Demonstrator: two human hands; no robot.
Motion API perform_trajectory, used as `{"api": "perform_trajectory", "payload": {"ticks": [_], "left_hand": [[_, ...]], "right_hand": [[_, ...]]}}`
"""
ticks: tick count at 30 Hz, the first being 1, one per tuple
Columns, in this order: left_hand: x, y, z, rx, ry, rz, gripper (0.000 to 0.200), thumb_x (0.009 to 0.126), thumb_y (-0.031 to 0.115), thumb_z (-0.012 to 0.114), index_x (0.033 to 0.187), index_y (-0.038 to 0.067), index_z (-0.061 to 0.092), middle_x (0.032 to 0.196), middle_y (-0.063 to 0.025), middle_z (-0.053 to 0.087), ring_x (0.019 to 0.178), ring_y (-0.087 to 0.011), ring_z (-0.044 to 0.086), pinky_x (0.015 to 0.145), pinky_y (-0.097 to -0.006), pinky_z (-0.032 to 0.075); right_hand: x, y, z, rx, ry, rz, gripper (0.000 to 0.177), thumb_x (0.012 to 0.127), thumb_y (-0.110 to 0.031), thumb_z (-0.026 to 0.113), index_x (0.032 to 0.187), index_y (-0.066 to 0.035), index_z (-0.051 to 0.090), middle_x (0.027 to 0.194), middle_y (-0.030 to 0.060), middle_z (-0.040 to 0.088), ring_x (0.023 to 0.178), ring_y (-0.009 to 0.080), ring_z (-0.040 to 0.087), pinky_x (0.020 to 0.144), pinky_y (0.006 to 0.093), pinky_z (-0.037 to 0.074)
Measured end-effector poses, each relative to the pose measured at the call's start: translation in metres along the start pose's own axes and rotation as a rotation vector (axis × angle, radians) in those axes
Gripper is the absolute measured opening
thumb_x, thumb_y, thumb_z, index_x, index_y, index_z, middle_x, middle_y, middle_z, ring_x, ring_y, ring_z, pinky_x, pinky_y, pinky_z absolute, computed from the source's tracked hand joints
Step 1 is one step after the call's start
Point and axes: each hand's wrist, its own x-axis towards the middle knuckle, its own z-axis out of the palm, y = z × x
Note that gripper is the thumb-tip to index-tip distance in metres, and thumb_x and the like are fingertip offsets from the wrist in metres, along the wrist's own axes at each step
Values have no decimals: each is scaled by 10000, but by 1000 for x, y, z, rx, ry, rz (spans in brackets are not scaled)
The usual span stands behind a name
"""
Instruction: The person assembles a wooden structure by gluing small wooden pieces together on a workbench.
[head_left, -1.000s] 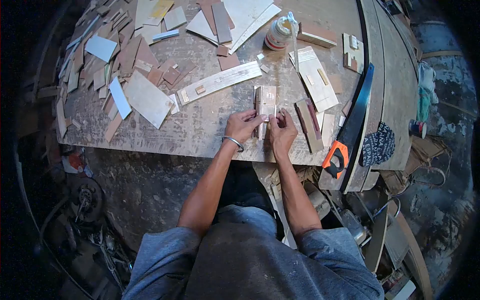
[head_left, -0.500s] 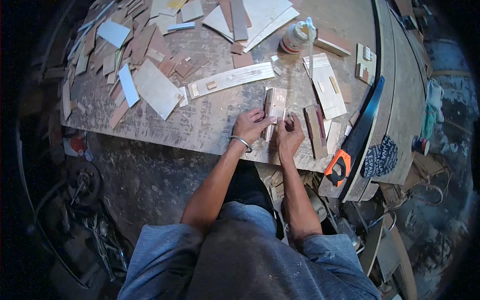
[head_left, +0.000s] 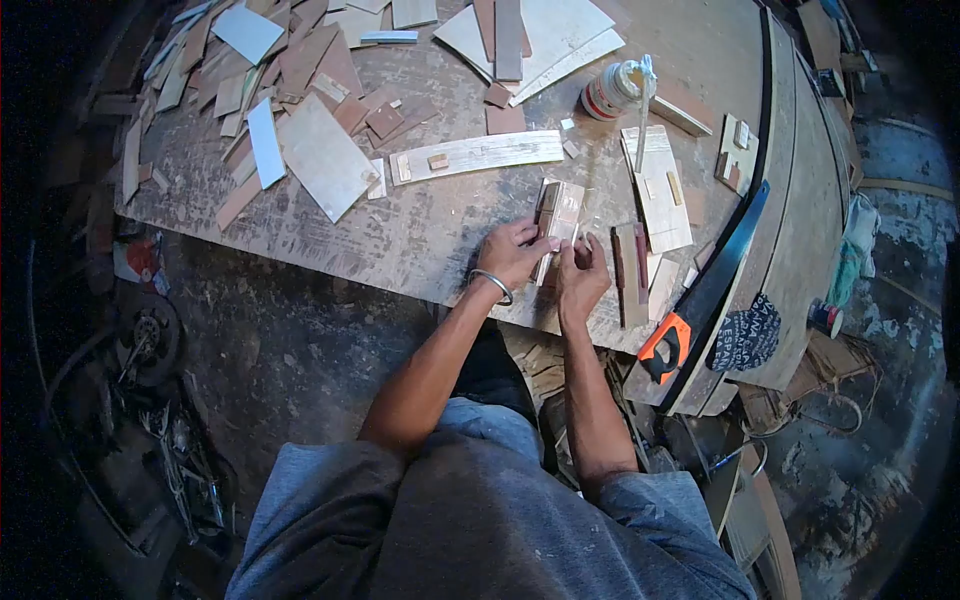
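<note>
A small block of layered wood pieces [head_left: 563,205] lies near the table's front edge. My left hand [head_left: 512,254], with a metal bangle at the wrist, is closed on its left side, the thumb reaching across the near part. Close by on the right, my right hand [head_left: 583,280] has thumb and fingers drawn together at the block's near right edge. What is between those fingertips is too small to make out. To the right of that hand lie narrow wood strips [head_left: 630,275], one dark red along its edge.
A glue jar [head_left: 612,92] with a brush stands beyond the hands. An orange-handled handsaw [head_left: 668,348] lies at the right beside a dark patterned cloth [head_left: 747,335]. Wood offcuts [head_left: 328,160] cover the table's left side. A long pale strip [head_left: 480,157] lies behind the block.
The whole view has shifted and turned slightly, moving the table's contents in the picture. Both hands keep nearly the same hold at the wood block.
</note>
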Motion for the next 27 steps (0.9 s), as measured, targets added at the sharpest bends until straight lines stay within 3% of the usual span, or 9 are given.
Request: {"api": "perform_trajectory", "payload": {"ticks": [6,9,14,18,21,24,27], "left_hand": [[8,-14,3,-11,-9,9,843,838,278,847,1418,-178,440,1376,-326,577,1280,-292,602,1020,-332,516],[12,-19,2,11,14,16,807,825,322,842,1395,-137,501,1310,-294,640,1243,-304,639,997,-349,531],[9,-15,1,-94,29,-15,786,844,298,833,1415,-121,491,1290,-235,670,1129,-201,668,926,-303,553],[20,-20,-23,-150,-5,-182,658,860,217,814,1383,-77,543,1237,-173,697,1082,-177,671,894,-275,555],[36,-56,-45,-102,-12,110,613,878,190,792,1383,-57,549,1219,-155,707,1049,-170,683,882,-274,558],[19,-32,-60,437,-78,346,716,797,143,829,1421,-27,519,1336,-215,629,1190,-309,623,1046,-370,492],[7,-1,-61,799,-198,482,938,718,170,877,1509,-4,403,1483,-238,488,1348,-385,471,1164,-423,381]], "right_hand": [[-3,-14,-2,17,5,33,459,913,-166,735,1281,83,618,984,219,749,848,227,719,777,348,565],[-1,-2,2,4,36,-9,466,912,-168,737,1285,84,618,993,219,753,850,235,729,789,351,567],[2,5,2,16,44,91,499,899,-165,714,1323,75,607,1018,210,756,883,242,734,821,349,565],[6,15,-9,152,-21,93,504,910,-95,666,1377,62,564,1084,199,744,924,247,732,848,334,558],[9,23,-23,226,-111,69,503,923,-44,619,1410,49,534,1144,201,724,943,240,727,862,324,555],[21,43,-37,253,-249,15,520,910,-16,614,1419,37,520,1212,198,688,1017,243,712,906,331,547],[34,16,-60,32,-384,-168,598,900,-26,696,1462,-3,495,1270,139,675,1097,208,678,958,328,534]]}}
